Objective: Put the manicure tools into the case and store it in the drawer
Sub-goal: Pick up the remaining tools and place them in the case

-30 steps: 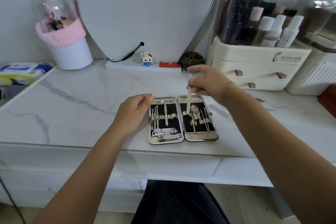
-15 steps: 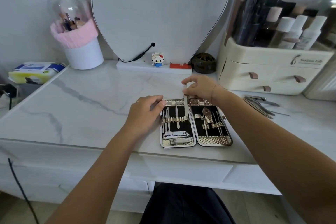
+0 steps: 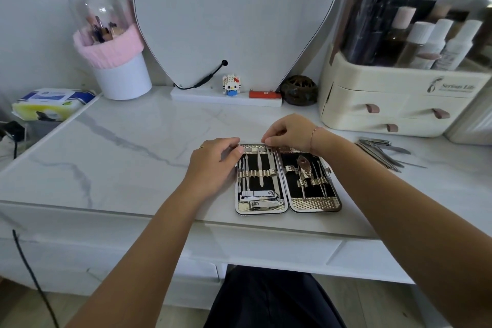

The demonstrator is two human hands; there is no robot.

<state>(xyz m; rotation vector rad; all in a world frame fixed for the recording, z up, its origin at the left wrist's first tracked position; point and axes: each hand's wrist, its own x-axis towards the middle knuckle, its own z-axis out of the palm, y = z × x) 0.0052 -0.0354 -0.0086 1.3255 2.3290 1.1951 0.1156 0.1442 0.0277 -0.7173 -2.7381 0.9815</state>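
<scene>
The file [image 3: 271, 162], upright a second ago, now lies slotted in the left half of the case [image 3: 314, 204], long axis twelve to six, tip toward six. The right hand [image 3: 290, 132] pinches its twelve o'clock end; the left hand [image 3: 213, 165] grips the nine o'clock edge. More tools [image 3: 380, 152] wait at three o'clock.

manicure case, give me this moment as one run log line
case: open on table | left hand: holds case's left edge | right hand: pinches slim tool in left half | loose tools: on table at right
</scene>
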